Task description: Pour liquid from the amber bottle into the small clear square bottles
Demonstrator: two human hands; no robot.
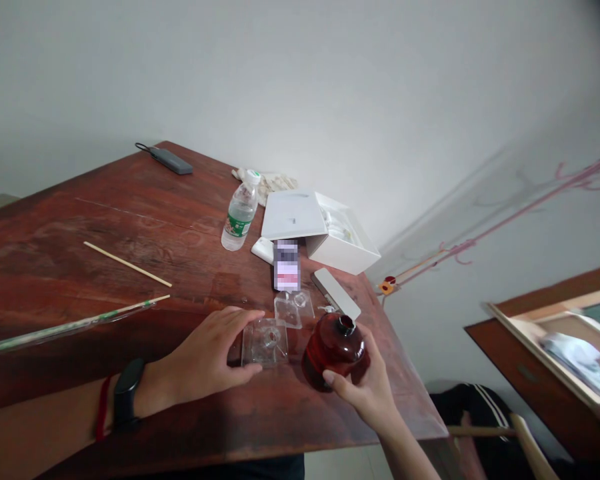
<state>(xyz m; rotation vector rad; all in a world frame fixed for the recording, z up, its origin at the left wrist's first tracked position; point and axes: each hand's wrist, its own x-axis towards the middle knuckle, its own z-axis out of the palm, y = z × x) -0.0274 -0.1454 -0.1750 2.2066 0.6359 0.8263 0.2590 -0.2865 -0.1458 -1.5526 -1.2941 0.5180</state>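
A dark amber, round-shouldered bottle (334, 352) with an open neck stands near the table's front right. My right hand (367, 383) is wrapped round its right side, thumb in front. To the left, my left hand (215, 357) has thumb and fingers spread at the left side of a clear plastic piece (273, 341) with a round raised middle. Whether the fingertips touch it is hard to tell. Just behind lies a second clear plastic piece (289, 313). A phone (287, 265) with a lit screen rests beyond that.
A water bottle (239, 217) stands near an opened white box (347, 250). A flat white case (337, 292) lies behind the amber bottle. One bare chopstick (127, 264) and wrapped chopsticks (75, 325) lie left; a grey hub (171, 161) sits farther back.
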